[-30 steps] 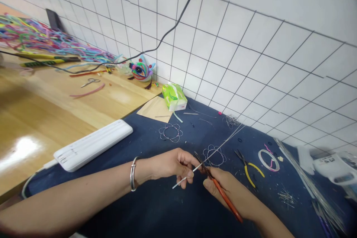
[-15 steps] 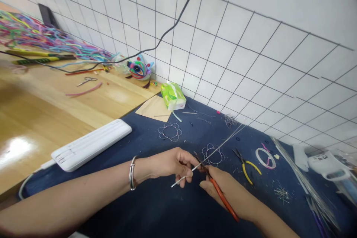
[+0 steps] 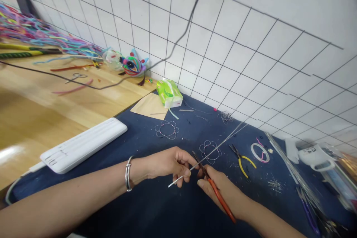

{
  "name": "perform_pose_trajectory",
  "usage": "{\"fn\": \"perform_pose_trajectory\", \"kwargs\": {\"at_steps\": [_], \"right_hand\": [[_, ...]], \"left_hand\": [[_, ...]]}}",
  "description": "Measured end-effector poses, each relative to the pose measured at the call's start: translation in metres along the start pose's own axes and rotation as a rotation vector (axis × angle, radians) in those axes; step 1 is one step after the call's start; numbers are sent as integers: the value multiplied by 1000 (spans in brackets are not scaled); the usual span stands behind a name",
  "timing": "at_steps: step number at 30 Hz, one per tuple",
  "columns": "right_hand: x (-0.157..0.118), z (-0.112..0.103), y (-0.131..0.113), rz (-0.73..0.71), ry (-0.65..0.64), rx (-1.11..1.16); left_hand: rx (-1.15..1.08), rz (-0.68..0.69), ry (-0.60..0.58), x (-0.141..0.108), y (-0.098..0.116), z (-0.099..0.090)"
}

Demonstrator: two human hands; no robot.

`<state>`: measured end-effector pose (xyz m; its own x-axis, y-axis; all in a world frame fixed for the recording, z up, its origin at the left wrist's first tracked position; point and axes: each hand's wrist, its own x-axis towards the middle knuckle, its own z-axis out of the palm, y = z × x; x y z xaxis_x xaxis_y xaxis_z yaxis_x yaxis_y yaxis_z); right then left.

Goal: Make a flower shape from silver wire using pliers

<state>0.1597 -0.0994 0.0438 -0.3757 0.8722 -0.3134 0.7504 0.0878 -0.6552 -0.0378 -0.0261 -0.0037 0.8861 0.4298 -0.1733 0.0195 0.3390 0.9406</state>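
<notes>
My left hand [image 3: 178,165], with a silver bracelet [image 3: 128,174] on its wrist, pinches a bundle of thin wires [image 3: 220,145] near the end. The wires stretch up and right towards the wall. My right hand [image 3: 220,184] is wrapped round red-handled pliers [image 3: 221,200], whose dark jaws lie at the wires close to my left fingertips. Whether the jaws touch the wires cannot be made out. Just beyond my hands, a flower-shaped wire piece [image 3: 210,152] lies on the dark blue mat [image 3: 145,210]; another wire flower [image 3: 166,129] is farther left.
Yellow-handled pliers [image 3: 243,161] and a white ring coil [image 3: 260,152] lie to the right, near long wires [image 3: 290,167]. A white power strip [image 3: 86,145] sits left. Behind are a green tissue pack [image 3: 169,93], a tan sheet [image 3: 149,106] and colourful stems [image 3: 44,35].
The view has shifted slightly, so the background sits further left. Both hands keep almost the same pose, with the wires and red-handled pliers still held.
</notes>
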Motion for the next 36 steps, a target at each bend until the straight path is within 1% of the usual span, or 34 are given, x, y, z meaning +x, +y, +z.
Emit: {"fn": "perform_pose_trajectory", "kwargs": {"at_steps": [6,12,17,21,28,36], "right_hand": [[2,2,2,23,1,30],[2,6,10,20,-32,108],[5,7,6,121,-35,213],[7,6,5,174,-56,200],[6,3,17,88,-108,226],[3,-2,10,50,-145,204]], "left_hand": [[6,-13,13,0,1,0],[-20,-38,29,1,-2,2],[-48,-59,74,5,-8,-1],[-63,-76,81,6,-12,-3],[-51,-111,105,7,-13,-3],[-82,-130,64,7,-15,-2]]}}
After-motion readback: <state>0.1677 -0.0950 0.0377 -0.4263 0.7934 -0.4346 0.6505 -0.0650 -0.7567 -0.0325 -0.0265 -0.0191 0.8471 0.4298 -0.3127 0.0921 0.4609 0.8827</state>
